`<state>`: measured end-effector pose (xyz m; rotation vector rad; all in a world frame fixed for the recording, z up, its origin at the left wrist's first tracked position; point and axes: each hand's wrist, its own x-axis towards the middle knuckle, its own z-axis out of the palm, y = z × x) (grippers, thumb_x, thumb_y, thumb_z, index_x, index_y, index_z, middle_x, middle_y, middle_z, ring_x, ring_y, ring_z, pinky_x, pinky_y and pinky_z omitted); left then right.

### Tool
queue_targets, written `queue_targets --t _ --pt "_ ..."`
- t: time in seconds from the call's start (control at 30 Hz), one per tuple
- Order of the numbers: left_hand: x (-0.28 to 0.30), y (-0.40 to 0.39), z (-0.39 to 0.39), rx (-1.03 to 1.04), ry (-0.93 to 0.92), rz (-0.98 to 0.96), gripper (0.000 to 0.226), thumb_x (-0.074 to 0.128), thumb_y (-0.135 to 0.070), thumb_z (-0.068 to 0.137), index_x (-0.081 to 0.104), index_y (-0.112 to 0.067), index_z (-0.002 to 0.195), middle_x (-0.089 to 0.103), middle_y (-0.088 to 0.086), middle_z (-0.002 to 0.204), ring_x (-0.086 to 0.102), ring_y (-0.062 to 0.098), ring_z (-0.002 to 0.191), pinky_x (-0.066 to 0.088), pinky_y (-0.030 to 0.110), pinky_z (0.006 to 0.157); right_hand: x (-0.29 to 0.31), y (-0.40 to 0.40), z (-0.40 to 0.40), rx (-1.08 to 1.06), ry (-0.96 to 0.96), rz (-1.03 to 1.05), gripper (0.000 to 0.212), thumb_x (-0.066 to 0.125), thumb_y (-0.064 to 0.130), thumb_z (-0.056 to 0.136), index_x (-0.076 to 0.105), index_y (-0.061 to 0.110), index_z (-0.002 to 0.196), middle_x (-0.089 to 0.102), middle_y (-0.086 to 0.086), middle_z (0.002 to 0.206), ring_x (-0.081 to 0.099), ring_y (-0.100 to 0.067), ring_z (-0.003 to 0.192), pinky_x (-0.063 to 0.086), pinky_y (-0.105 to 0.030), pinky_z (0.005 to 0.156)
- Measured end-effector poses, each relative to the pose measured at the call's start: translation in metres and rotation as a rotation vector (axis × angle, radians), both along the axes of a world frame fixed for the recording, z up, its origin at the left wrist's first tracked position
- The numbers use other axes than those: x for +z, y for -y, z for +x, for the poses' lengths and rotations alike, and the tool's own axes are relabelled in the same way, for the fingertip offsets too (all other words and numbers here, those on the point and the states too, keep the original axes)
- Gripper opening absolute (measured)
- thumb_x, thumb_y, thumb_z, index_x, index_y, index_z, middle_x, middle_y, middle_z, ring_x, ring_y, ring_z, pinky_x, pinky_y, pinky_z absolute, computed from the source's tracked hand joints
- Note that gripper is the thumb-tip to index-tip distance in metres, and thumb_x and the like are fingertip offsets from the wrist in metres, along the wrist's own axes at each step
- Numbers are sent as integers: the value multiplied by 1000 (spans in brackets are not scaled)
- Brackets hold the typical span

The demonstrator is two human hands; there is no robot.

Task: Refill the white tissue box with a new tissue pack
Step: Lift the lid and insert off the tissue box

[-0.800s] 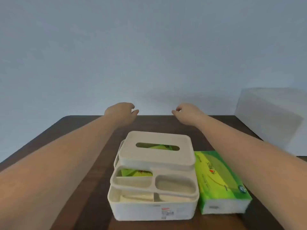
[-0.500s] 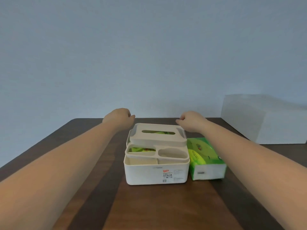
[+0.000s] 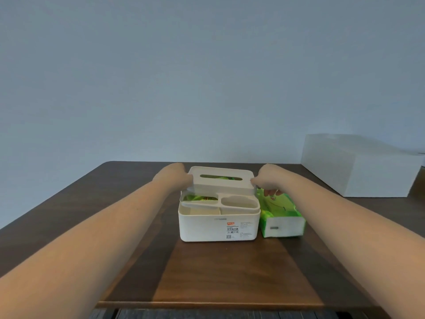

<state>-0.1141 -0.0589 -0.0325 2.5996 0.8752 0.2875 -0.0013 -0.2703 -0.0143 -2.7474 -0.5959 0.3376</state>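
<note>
The white tissue box [image 3: 218, 226] stands in the middle of the dark wooden table [image 3: 230, 272]. Its slotted lid [image 3: 222, 183] sits raised and tilted over the back half, with green showing through the slot. My left hand [image 3: 174, 177] grips the lid's left end and my right hand [image 3: 266, 178] grips its right end. In front of the lid a white compartment tray [image 3: 239, 203] rests askew in the box. A green tissue pack [image 3: 281, 215] lies right beside the box on its right.
A large white box [image 3: 358, 166] stands at the back right of the table. A pale blue wall rises behind the table. The table's front edge runs along the bottom of the view.
Both hands came down from behind the box and closed on the two ends of the lid. The camera pulled back, so the box looks smaller and farther away.
</note>
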Motion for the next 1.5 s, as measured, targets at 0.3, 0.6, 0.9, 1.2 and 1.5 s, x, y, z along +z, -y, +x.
queue_targets --t 0.3,0.6,0.9,1.2,1.5 --pt "-3 -1 3 32 34 -59 26 51 -21 89 62 -9 110 62 5 96 56 19 85 49 28 69 0 -11 -5 -15 4 -92 4 62 6 77 63 2 77 55 -11 74 46 -27 64 43 -33 65" --pt "20 -11 -15 38 125 -22 5 47 -11 82 50 -9 79 50 4 77 42 21 67 32 25 52 22 -23 -19 17 138 -100 14 69 8 70 66 4 83 56 -12 96 54 -31 85 46 -31 70" --pt "36 -52 -53 106 215 -36 17 54 -8 78 46 -11 63 47 5 68 44 25 67 31 24 50 43 -65 -49 51 234 -12 20 68 8 72 52 8 60 62 -17 102 56 -32 84 47 -32 74" --pt "11 -123 -106 251 139 -24 14 47 -8 78 45 -12 65 44 2 64 38 19 57 30 25 52 36 -150 -89 230 166 -74 29 61 12 85 45 9 61 52 -9 90 49 -29 86 41 -31 74" --pt "-35 -172 -125 347 -20 -19 9 51 -12 81 50 -14 72 52 2 72 49 20 68 40 27 60 -6 -215 -105 300 134 -235 17 59 25 87 50 13 96 53 -4 94 52 -30 90 43 -33 78"
